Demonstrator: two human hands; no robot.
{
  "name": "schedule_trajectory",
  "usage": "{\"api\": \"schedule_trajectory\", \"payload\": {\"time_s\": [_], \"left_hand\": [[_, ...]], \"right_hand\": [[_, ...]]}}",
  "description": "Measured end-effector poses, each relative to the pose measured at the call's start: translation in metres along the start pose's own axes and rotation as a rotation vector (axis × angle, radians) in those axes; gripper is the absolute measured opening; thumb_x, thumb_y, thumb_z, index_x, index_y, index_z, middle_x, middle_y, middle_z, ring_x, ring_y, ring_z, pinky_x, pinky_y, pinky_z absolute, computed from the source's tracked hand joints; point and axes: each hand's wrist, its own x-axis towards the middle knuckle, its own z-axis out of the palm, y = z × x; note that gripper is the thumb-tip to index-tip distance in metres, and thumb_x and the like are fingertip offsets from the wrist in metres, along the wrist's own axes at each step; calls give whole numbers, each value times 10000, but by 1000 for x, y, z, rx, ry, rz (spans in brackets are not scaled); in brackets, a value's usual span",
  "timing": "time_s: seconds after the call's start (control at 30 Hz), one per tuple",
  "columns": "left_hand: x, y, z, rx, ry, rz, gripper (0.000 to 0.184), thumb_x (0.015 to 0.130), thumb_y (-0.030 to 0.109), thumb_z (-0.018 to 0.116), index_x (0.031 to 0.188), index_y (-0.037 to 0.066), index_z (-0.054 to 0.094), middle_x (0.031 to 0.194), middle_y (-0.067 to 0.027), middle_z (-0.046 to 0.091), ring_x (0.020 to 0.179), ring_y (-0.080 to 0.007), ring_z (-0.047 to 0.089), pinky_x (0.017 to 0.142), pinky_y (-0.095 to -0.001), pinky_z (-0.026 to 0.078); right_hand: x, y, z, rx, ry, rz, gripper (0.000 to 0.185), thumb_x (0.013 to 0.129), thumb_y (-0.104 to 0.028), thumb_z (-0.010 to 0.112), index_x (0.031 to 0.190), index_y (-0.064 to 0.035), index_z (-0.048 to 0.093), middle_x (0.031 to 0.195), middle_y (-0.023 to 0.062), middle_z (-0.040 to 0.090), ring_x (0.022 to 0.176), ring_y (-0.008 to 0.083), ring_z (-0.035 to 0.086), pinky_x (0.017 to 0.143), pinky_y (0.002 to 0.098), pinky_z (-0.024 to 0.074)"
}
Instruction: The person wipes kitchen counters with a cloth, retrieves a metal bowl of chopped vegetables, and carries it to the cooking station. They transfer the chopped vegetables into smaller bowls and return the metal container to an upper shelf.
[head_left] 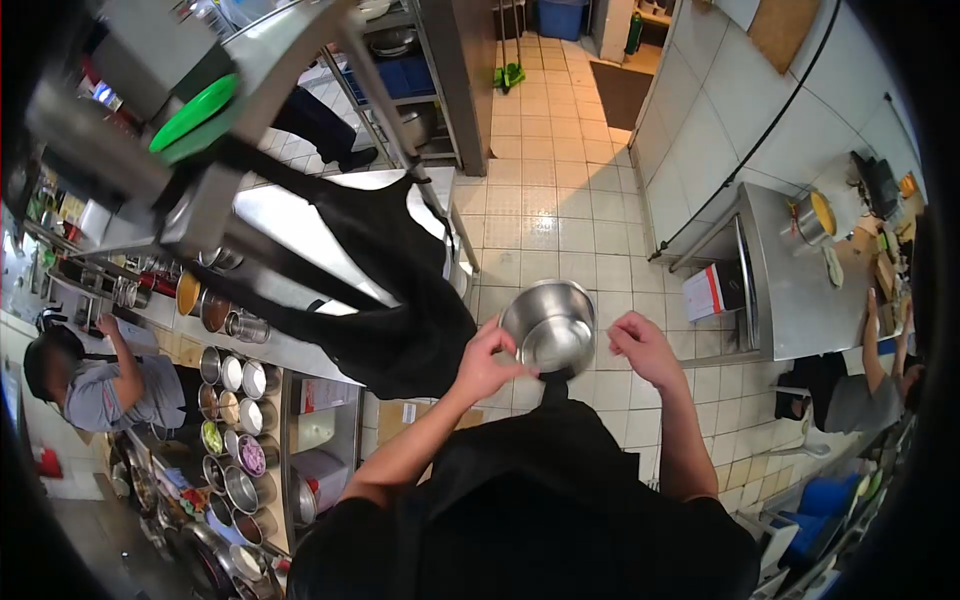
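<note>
A deep, shiny metal bowl (550, 325) is in front of my chest, and its inside looks bare. My left hand (488, 365) is at its left side, fingers curled at the rim and thumb reaching over the near edge. To the right of the bowl, apart from it, is my right hand (648, 352) with its fingers curled in and the fingertips pressed together. Whether anything small is between them I cannot make out. Close to my left hand, a black apron (400, 300) hangs by its straps from a metal shelf frame.
Metal containers of food (240, 400) line the counter at left, where a person (130, 385) works. A green plate (195, 112) is on the upper shelf. At right, a steel table (800, 290) holds a pot (815, 215); another person (860, 395) works there. Tiled floor (540, 190) stretches ahead.
</note>
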Motion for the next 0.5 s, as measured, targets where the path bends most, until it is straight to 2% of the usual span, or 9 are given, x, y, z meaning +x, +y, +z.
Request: {"api": "schedule_trajectory", "payload": {"time_s": [0.03, 0.07, 0.13, 0.17, 0.27, 0.3, 0.4, 0.47, 0.5], "left_hand": [[21, -3, 25, -159, 96, -152, 438, 635, 71, 928, 810, 83, 526, 1186, -107, 562, 1118, -222, 581, 905, -351, 500], [40, -11, 33, -111, 105, -127, 442, 637, 64, 927, 816, 80, 523, 1203, -100, 556, 1118, -214, 582, 887, -336, 505], [73, -27, 50, -47, 151, -74, 449, 640, 51, 924, 827, 75, 517, 1235, -85, 545, 1118, -199, 584, 853, -306, 515], [90, -22, 52, -90, 195, 24, 468, 627, 138, 956, 806, 66, 530, 1120, -55, 539, 969, -168, 592, 748, -280, 506], [139, -38, 54, -178, 324, -73, 469, 635, 148, 954, 811, 61, 529, 1053, -44, 514, 964, -177, 599, 766, -294, 522], [157, -46, 52, -174, 372, -104, 463, 638, 146, 949, 811, 59, 529, 1018, -38, 500, 960, -173, 597, 771, -308, 532], [212, -68, 32, -86, 545, -171, 441, 668, 18, 908, 826, 55, 498, 1017, -23, 492, 991, -162, 580, 826, -317, 558], [248, -70, 13, 111, 728, -84, 454, 663, 111, 931, 828, 72, 510, 931, -21, 480, 869, -150, 523, 734, -293, 479], [267, -77, 3, 166, 844, -35, 444, 661, 143, 929, 819, 70, 520, 941, -32, 485, 846, -162, 509, 724, -297, 452]], "right_hand": [[-2, 8, -20, -237, 92, -5, 189, 965, -214, 664, 970, -32, 613, 805, 42, 678, 744, 146, 659, 699, 296, 532], [-1, 10, -40, -483, 196, -19, 206, 963, -222, 673, 1000, -26, 625, 824, 43, 685, 764, 153, 661, 715, 302, 532], [-1, 6, -76, -399, 127, 28, 242, 937, -232, 693, 1051, -25, 641, 876, 65, 693, 808, 174, 660, 759, 322, 537], [-3, 7, -90, -362, 83, 58, 266, 924, -236, 703, 1076, -25, 649, 902, 77, 697, 830, 184, 660, 781, 332, 540], [21, 11, -125, -285, -7, 130, 326, 914, -270, 721, 1131, -35, 661, 945, 94, 698, 869, 182, 655, 808, 317, 533], [35, 20, -137, -345, -32, 142, 335, 921, -279, 718, 1141, -34, 659, 948, 85, 701, 872, 179, 655, 811, 314, 533], [81, 49, -159, -376, -70, 202, 367, 941, -305, 697, 1170, -22, 656, 974, 84, 711, 900, 169, 664, 822, 317, 534], [113, 54, -172, -306, -75, 275, 375, 940, -309, 691, 1166, -12, 658, 995, 100, 716, 908, 173, 673, 830, 321, 536], [130, 64, -180, -194, -69, 307, 375, 939, -318, 686, 1155, -12, 663, 985, 106, 718, 898, 174, 677, 824, 324, 537]]}}
